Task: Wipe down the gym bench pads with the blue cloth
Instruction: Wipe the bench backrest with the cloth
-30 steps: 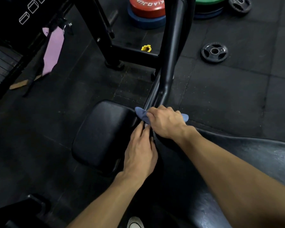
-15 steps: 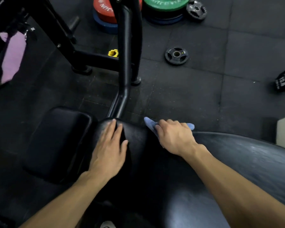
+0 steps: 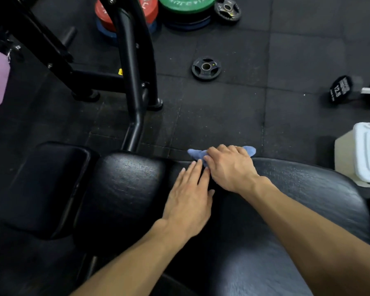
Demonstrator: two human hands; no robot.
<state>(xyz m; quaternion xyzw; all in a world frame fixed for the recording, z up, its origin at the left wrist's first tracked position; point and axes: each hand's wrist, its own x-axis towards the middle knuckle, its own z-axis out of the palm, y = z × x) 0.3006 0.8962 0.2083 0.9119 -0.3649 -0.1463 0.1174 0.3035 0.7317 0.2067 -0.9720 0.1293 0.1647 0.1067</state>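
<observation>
The right hand (image 3: 231,167) is at centre of the frame, a bit to the right. Its fingers are curled over the blue cloth (image 3: 195,154) and press it on the far edge of the long bench pad (image 3: 308,189), the big black pad that fills the lower right. Cloth ends stick out on both sides of the hand, one to the left and one to the right.

The left hand (image 3: 189,201) lies just below-left of the right one, flat, fingers straight and close together, holding nothing. It rests at the gap betw. the long pad and the middle pad (image 3: 124,189); its fingertips almost touch the cloth, but I cannot tell if they really touch. A third, smaller pad (image 3: 47,184) is at left of the frame, beside the middle one.

A black frame post (image 3: 135,86) goes up from behind the middle pad to the upper left. On the rubber floor (image 3: 222,116): a small black plate (image 3: 206,67) in upper centre, red and green plates (image 3: 186,5) stacked at top, a dumbbell (image 3: 340,88) at right edge, a white container (image 3: 365,152) at right-centre.
</observation>
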